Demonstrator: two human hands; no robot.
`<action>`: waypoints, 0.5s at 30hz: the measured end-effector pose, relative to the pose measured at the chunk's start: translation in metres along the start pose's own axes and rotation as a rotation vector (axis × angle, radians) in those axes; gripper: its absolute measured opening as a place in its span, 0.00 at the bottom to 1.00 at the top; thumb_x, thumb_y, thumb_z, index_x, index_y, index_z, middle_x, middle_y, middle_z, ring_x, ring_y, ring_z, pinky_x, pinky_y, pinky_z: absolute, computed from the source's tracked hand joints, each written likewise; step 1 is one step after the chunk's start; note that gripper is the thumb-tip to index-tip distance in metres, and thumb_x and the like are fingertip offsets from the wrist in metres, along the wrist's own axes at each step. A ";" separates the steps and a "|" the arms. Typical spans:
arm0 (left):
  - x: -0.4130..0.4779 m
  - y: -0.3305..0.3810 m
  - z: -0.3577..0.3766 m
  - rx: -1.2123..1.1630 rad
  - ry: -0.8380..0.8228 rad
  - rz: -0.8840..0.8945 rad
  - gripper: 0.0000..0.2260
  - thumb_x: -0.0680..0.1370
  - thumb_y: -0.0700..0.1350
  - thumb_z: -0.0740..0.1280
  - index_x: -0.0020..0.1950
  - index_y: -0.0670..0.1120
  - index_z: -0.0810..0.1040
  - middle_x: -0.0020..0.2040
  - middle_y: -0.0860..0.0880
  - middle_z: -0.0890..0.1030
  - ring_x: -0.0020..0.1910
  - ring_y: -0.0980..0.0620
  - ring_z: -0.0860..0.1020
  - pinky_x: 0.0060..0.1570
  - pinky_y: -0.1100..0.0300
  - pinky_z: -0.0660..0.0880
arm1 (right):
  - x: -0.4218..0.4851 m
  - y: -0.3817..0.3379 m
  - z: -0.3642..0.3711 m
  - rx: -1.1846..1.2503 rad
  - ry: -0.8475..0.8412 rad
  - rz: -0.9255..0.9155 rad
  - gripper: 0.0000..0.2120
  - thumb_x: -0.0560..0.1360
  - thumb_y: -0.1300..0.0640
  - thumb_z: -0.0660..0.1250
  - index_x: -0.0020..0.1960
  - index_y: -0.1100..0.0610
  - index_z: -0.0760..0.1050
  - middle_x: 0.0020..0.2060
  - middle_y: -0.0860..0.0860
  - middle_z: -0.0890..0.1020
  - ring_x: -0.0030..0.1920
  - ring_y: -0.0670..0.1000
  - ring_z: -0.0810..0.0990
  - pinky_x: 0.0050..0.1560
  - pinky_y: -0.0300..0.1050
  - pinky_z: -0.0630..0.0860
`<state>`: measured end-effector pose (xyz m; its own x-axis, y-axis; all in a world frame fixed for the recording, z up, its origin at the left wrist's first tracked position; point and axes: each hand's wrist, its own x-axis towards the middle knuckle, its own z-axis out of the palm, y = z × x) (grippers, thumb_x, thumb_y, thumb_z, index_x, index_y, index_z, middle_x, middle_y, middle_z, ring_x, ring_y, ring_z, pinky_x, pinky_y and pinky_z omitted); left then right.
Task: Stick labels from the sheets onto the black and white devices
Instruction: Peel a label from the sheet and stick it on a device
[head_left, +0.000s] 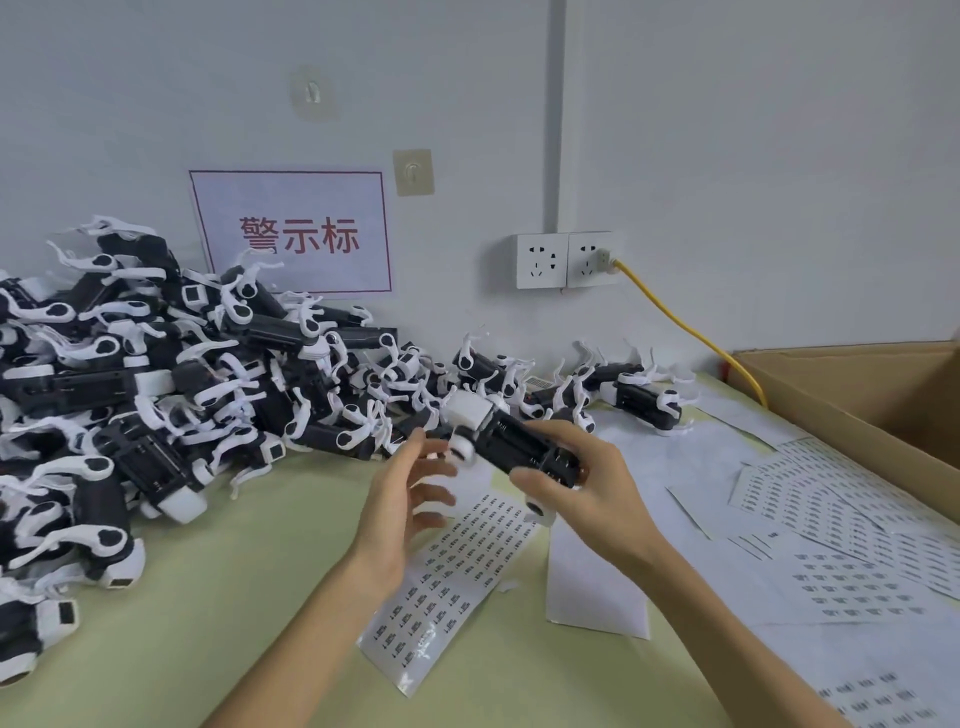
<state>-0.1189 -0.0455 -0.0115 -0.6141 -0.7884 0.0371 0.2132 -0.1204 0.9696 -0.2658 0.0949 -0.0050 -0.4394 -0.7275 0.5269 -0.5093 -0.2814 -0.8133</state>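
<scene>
My right hand (582, 483) grips a black and white device (498, 434) by its black body and holds it above the table, white end pointing up and left. My left hand (410, 493) is just left of it with fingers spread and relaxed, fingertips near the device's white round part; whether they touch it is unclear. Under both hands lies a label sheet (457, 577) with rows of small printed labels. A large pile of devices (156, 384) covers the left side of the table.
More label sheets (841, 545) and blank backing paper (592, 587) spread over the right of the green table (234, 597). An open cardboard box (878, 395) stands at the far right. A yellow cable (691, 332) runs from a wall socket (566, 260) behind the box.
</scene>
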 end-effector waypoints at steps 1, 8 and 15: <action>-0.001 -0.001 0.001 -0.071 -0.077 -0.017 0.18 0.78 0.61 0.65 0.55 0.48 0.82 0.45 0.48 0.82 0.37 0.52 0.79 0.34 0.59 0.73 | 0.000 -0.003 0.000 0.067 0.009 0.023 0.13 0.69 0.44 0.73 0.53 0.32 0.81 0.43 0.46 0.85 0.38 0.49 0.86 0.41 0.38 0.79; -0.011 0.001 0.005 -0.026 -0.382 0.005 0.24 0.78 0.64 0.66 0.60 0.46 0.82 0.57 0.44 0.84 0.46 0.47 0.80 0.50 0.52 0.73 | 0.001 -0.007 0.005 0.247 -0.054 0.199 0.12 0.68 0.40 0.71 0.51 0.40 0.83 0.39 0.52 0.82 0.37 0.49 0.80 0.35 0.38 0.75; -0.006 0.002 0.000 -0.209 -0.268 0.021 0.09 0.76 0.49 0.74 0.54 0.48 0.82 0.38 0.48 0.75 0.36 0.54 0.75 0.42 0.60 0.73 | -0.001 -0.007 0.007 0.306 -0.110 0.297 0.13 0.71 0.40 0.70 0.51 0.44 0.83 0.35 0.48 0.76 0.36 0.49 0.74 0.31 0.39 0.70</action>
<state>-0.1149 -0.0406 -0.0096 -0.7797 -0.6091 0.1455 0.3619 -0.2488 0.8984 -0.2566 0.0931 -0.0012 -0.4439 -0.8623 0.2436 -0.1233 -0.2105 -0.9698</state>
